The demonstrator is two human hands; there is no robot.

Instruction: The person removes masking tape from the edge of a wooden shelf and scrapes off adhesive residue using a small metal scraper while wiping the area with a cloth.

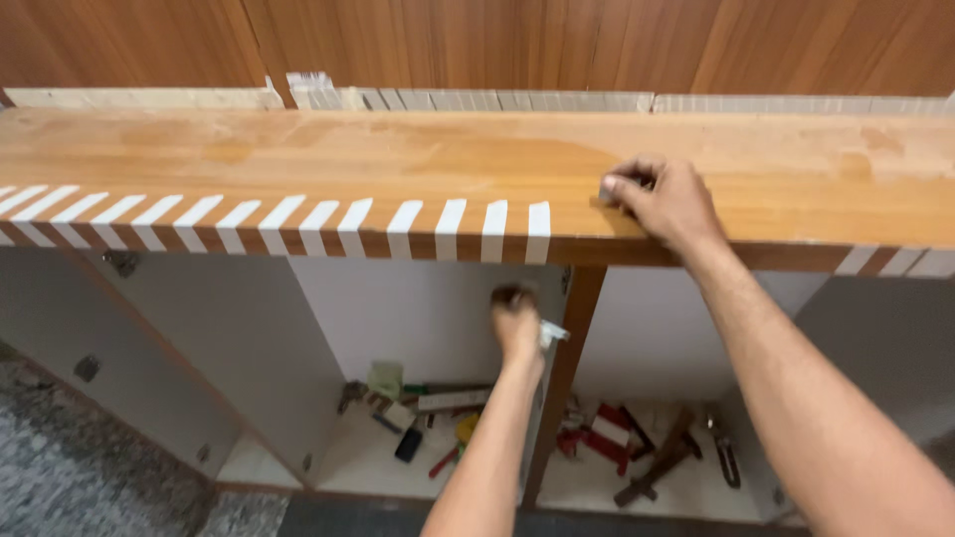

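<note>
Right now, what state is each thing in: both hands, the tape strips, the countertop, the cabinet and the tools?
Right hand: pressed on the countertop.
Left hand: closed around a small white piece.
Tape strips: stuck over the front edge.
Countertop: lying flat.
Cabinet: open, doorless.
Tools: lying loose inside.

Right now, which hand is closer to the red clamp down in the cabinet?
Left. The left hand hangs below the countertop edge, just above and left of the red clamp. The right hand is up on the wooden countertop, much farther away.
</note>
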